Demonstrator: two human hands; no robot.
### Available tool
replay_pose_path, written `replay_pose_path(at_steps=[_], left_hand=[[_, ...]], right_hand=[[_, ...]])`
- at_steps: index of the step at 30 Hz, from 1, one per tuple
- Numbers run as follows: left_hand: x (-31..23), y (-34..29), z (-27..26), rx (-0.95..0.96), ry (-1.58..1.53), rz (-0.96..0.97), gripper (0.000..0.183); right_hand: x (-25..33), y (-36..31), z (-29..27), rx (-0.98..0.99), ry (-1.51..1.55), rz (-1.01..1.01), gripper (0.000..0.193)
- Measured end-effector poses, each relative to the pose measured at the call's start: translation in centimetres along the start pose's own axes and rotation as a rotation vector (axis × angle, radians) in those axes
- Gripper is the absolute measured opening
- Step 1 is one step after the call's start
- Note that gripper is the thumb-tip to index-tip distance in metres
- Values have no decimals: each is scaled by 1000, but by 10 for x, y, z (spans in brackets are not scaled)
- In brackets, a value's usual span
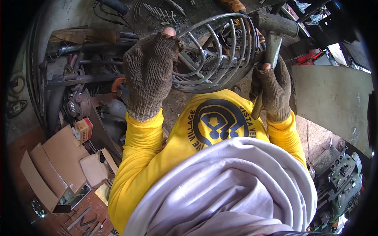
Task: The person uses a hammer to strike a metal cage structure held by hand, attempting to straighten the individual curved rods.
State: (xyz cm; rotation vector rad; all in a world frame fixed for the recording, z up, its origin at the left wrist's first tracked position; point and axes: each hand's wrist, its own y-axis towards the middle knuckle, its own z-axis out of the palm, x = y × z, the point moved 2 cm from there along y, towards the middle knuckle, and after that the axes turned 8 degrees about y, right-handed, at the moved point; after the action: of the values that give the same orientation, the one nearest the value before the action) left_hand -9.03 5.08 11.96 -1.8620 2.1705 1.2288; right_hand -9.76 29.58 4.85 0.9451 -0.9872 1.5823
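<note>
A round cage of bent, welded metal rods (215, 65) is held up in front of my chest. My left hand (146, 74), in a brown knit glove with a bare thumb tip, is closed on the cage's left side; its fingers are mostly hidden behind the glove's back. My right hand (276, 92), gloved the same way, wraps round the handle of a hammer (273, 46). The hammer's heavy cylindrical head is up, close to the cage's right rim, and the handle's end sticks out below my fist. Whether head and rim touch I cannot tell.
Beyond the cage is a dark workbench (189, 11) with loose metal rods (159, 12) and an orange power tool (235, 5). Open cardboard boxes (53, 165) lie at lower left. A metal sheet (334, 104) stands on the right, above a green machine (341, 181).
</note>
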Motion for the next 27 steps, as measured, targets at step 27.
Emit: replay_pose_path(at_steps=[27], left_hand=[[-30,-4,21,191,377,1079,36]], right_hand=[[19,36,-41,-96,404,-378,45]])
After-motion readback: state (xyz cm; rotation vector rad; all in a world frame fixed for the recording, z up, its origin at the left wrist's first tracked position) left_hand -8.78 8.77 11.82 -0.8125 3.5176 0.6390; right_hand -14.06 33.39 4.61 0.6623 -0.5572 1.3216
